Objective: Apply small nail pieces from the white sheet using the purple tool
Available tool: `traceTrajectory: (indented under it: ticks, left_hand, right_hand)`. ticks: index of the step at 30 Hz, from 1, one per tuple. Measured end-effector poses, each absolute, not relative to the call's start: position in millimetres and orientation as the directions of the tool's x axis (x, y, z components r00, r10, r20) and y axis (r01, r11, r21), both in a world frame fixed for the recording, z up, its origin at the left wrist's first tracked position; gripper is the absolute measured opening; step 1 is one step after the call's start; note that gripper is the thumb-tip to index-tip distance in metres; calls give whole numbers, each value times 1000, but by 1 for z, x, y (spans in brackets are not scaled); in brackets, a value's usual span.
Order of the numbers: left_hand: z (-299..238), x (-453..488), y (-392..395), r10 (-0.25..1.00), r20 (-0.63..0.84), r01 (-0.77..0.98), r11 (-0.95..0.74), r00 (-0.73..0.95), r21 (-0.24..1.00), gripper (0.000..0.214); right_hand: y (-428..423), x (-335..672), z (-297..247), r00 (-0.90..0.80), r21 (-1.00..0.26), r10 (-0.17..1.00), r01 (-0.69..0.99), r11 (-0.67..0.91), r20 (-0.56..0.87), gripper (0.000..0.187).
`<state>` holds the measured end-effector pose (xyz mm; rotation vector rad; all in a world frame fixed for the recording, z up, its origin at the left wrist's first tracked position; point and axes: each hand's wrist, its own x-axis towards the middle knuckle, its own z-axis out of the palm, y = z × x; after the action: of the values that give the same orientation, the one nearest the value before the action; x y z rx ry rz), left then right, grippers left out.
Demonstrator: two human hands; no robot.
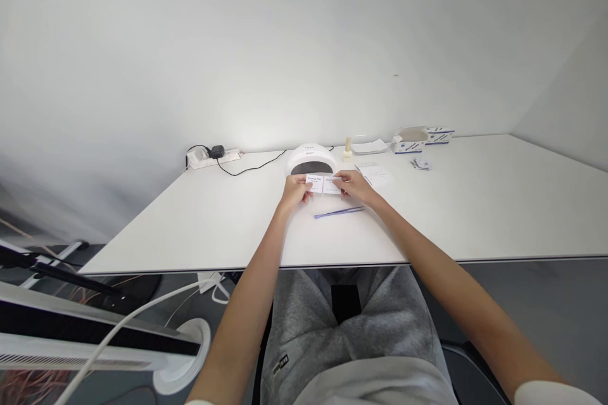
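Two small white alcohol pad packets are held up side by side over the table (pixel 190 234), their edges meeting or nearly so; I cannot tell whether they are joined. My left hand (pixel 295 192) pinches the left alcohol pad packet (pixel 314 182) between thumb and fingers. On the other side, my right hand (pixel 355 186) is closed on the right alcohol pad packet (pixel 327 188), its thumb covering part of the print. Just nearer to me lie blue-purple tweezers (pixel 338 212), touched by neither hand. Directly behind the packets stands a white domed nail lamp (pixel 311 153).
A nail polish bottle (pixel 347 150) stands right of the lamp, near white sheets (pixel 370 147) and a printed paper (pixel 375 174). Farther right are an opened box (pixel 409 142), a second box (pixel 439 135) and several loose packets (pixel 420 164). A power strip (pixel 202 158) with a black adapter (pixel 217 152) lies at left.
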<state>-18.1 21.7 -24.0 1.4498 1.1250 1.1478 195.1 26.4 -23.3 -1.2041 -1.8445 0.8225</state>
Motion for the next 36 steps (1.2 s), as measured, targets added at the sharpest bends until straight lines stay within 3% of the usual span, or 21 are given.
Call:
traceTrajectory:
  ticks: [36]
  left_hand:
    - [-27,-20,23,977,139,109,-158,164,981,5]
  right_hand:
    - [19,193,-17,-283,-859,937,409,310,203,15]
